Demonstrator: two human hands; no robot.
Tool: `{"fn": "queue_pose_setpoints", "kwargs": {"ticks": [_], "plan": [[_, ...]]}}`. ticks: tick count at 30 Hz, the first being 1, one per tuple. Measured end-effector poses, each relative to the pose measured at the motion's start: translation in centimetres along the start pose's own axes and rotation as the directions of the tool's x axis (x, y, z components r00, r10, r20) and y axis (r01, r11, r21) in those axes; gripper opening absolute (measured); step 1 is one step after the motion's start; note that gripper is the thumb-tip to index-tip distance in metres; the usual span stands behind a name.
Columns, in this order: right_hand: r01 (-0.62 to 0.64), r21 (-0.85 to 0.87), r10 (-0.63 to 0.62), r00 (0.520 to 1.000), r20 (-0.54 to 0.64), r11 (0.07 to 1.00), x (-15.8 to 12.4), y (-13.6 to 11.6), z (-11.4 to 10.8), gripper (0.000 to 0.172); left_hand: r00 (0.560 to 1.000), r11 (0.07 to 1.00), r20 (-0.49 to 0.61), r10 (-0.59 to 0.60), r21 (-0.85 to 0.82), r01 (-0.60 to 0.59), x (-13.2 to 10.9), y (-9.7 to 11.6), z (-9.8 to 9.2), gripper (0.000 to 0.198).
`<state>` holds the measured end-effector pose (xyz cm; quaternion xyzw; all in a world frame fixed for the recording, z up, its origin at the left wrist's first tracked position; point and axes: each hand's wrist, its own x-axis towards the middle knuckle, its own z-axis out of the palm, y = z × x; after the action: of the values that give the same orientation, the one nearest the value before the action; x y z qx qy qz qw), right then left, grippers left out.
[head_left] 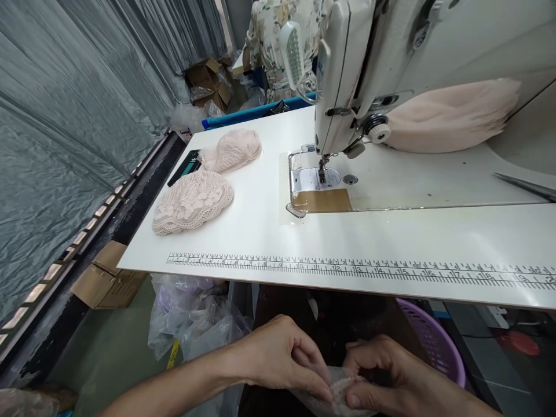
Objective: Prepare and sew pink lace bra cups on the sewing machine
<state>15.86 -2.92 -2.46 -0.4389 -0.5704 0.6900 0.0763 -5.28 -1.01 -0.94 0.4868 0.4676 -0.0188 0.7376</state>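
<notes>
Below the table's front edge, my left hand [284,356] and my right hand [382,373] meet over a small clear plastic bag [336,387] with pale pink lace inside. Both hands pinch it with closed fingers, thumbs on top. On the white sewing table [391,243] lie two stacks of pink lace pieces: one [191,202] near the left edge and another [232,150] behind it. A white sewing machine [369,75] stands at the back, its needle over the metal plate [315,179].
Pink folded fabric [452,116] rests under the machine arm. Scissors' tip [525,185] lies at the right. A purple basket [430,341] and plastic bags [195,318] sit under the table. Cardboard boxes [104,278] lie on the floor at left. A person in floral clothing [273,35] is behind.
</notes>
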Motion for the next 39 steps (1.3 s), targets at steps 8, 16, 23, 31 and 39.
{"fn": "queue_pose_setpoints", "kwargs": {"ticks": [8,16,23,31,39], "plan": [[-0.033,-0.086,0.034,0.999,0.006,0.996,-0.2,-0.2,-0.2,0.019,0.999,1.000,0.034,0.009,-0.001,-0.009,-1.3,0.3,-0.5,0.035],[-0.016,-0.176,0.012,1.000,-0.028,0.984,-0.7,-0.5,0.1,0.019,0.999,0.998,0.019,0.031,0.058,-0.032,-0.5,0.4,0.2,0.041],[-0.042,-0.215,0.027,0.997,-0.074,0.976,-0.8,0.0,0.3,0.014,0.999,0.998,-0.042,-0.005,0.059,0.008,-0.6,0.3,0.3,0.042],[-0.039,-0.228,0.020,0.996,-0.085,0.973,-0.8,0.5,0.6,0.013,0.999,1.000,-0.042,-0.024,0.015,0.024,-0.6,0.2,0.3,0.040],[0.047,-0.233,-0.062,0.996,-0.059,0.971,-0.9,0.0,0.4,0.016,0.999,0.997,-0.014,0.035,0.063,-0.034,-0.8,0.8,0.4,0.044]]}}
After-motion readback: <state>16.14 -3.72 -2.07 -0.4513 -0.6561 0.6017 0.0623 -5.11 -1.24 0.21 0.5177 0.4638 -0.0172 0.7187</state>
